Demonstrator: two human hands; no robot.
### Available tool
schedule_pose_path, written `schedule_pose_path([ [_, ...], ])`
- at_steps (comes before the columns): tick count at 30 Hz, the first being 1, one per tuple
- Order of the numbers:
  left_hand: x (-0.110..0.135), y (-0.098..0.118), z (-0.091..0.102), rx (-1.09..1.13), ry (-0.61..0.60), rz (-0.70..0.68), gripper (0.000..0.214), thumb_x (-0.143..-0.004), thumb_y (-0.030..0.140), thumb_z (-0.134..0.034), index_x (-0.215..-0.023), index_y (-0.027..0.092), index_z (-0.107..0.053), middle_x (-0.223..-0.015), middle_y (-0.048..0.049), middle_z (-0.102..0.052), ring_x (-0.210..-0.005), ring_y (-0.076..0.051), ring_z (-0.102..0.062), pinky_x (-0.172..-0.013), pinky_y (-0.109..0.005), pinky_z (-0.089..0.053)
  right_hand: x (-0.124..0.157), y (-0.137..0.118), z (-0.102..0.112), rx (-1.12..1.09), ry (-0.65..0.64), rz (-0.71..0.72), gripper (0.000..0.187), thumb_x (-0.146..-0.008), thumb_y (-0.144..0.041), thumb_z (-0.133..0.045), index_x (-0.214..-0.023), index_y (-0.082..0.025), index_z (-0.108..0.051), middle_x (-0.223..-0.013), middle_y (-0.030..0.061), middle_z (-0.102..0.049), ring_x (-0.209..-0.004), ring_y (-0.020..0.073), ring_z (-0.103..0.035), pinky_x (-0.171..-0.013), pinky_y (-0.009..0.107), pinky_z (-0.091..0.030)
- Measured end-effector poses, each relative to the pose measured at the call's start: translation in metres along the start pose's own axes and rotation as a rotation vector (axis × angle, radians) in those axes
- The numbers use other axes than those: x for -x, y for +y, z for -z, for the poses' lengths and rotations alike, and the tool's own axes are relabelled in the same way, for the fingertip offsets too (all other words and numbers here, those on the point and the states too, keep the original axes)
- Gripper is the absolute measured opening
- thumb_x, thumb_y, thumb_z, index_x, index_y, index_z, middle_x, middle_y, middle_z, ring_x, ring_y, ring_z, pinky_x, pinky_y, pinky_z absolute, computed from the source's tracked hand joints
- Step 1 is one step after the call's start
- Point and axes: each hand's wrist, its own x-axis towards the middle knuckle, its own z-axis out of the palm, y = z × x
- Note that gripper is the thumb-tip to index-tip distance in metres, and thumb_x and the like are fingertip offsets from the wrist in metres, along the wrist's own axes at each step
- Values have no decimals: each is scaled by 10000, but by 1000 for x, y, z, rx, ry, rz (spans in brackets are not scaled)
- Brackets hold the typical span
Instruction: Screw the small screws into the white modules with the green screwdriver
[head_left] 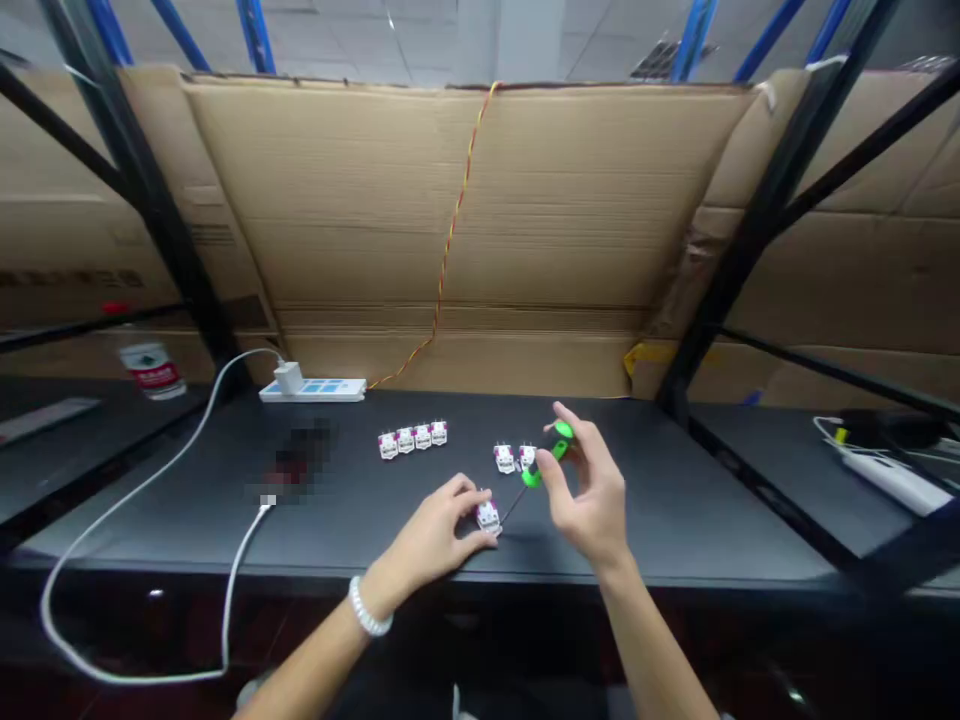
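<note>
My left hand (442, 525) grips a small white part with purple edges (488, 516) against the dark tabletop, thumb and fingers closed on its sides. In my right hand (592, 490) is a green-and-black screwdriver (541, 462), pinched by the handle and slanting down to the left. The tip of its thin shaft is at the right side of the white part; whether it touches is too small to tell. Two similar white parts (505, 458) lie just behind, one partly covered by the screwdriver and fingers. Several more stand in a row (413, 438) farther left.
A white power strip (322, 391) with a plugged-in charger lies at the back left. Its white cable (150, 475) loops over the front edge to a blurred-out item (296, 460). Cardboard (420, 200) walls the back, and dark shelf posts (720, 270) flank the table (697, 500).
</note>
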Motion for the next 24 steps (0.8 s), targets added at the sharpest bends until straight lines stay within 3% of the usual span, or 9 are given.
schedule_pose_path([
  [8,2,2,-1,-13,-10,-28,477,-917,296,-800,-1376,252,-678,-1208,-67,-631,-1035,-229,-667,-994,-389,-569,-3,5,3,3,54,-21,481,-985,-309,-660,-1460,-250,-602,-1115,82,-641,-968,230,-673,-850,387,-614],
  [14,3,7,3,-56,14,-139,339,-974,215,-700,-1305,287,-725,-1351,-98,-581,-1283,-273,-564,-1152,-448,-488,-6,12,7,-1,80,-31,469,-981,-324,-672,-1442,-257,-617,-1101,76,-642,-957,226,-671,-853,390,-612],
  [18,1,9,3,-38,0,-190,182,-1022,228,-656,-1140,271,-789,-1226,-84,-659,-1197,-255,-593,-1086,-422,-520,-7,14,9,4,89,-35,461,-981,-327,-667,-1433,-249,-621,-1090,76,-639,-954,232,-671,-840,391,-613],
  [24,-1,10,0,-57,41,-181,136,-1008,210,-673,-997,256,-801,-1109,-67,-697,-1125,-254,-612,-1030,-414,-518,-9,15,11,-6,91,-38,441,-981,-314,-670,-1417,-257,-629,-1085,63,-632,-944,215,-659,-831,367,-599],
])
